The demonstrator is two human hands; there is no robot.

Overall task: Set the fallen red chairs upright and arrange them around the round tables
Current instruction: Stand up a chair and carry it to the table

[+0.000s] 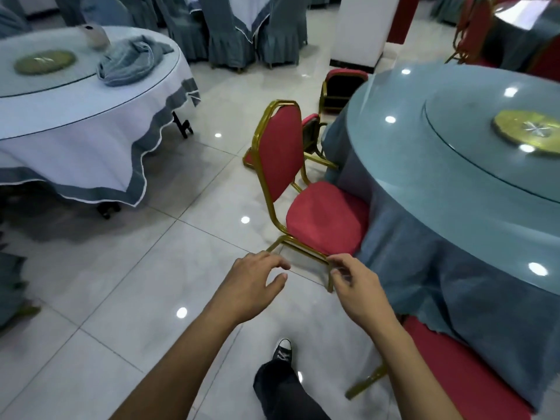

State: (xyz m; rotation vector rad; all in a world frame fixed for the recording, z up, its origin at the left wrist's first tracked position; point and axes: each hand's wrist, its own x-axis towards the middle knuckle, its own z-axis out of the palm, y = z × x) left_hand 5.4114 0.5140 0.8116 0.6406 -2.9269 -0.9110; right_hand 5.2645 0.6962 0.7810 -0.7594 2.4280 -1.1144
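A red chair with a gold frame (324, 219) stands upright at the edge of the round table with the blue-grey cloth (430, 189). Behind it a second red chair (309, 137) lies tipped on the floor, and a third (342, 86) lies further back by the table. Another red seat (460, 374) shows under the cloth at the lower right. My left hand (254, 283) hovers with relaxed fingers just short of the upright chair's front frame. My right hand (354, 283) is loosely curled beside the chair's front leg, holding nothing.
A round table with a white cloth (91, 122) stands to the left, carrying a crumpled blue cloth (130, 60). Covered grey chairs (233, 34) line the back. A white pillar (360, 28) rises behind the fallen chairs. My shoe (281, 351) is on the tiled floor.
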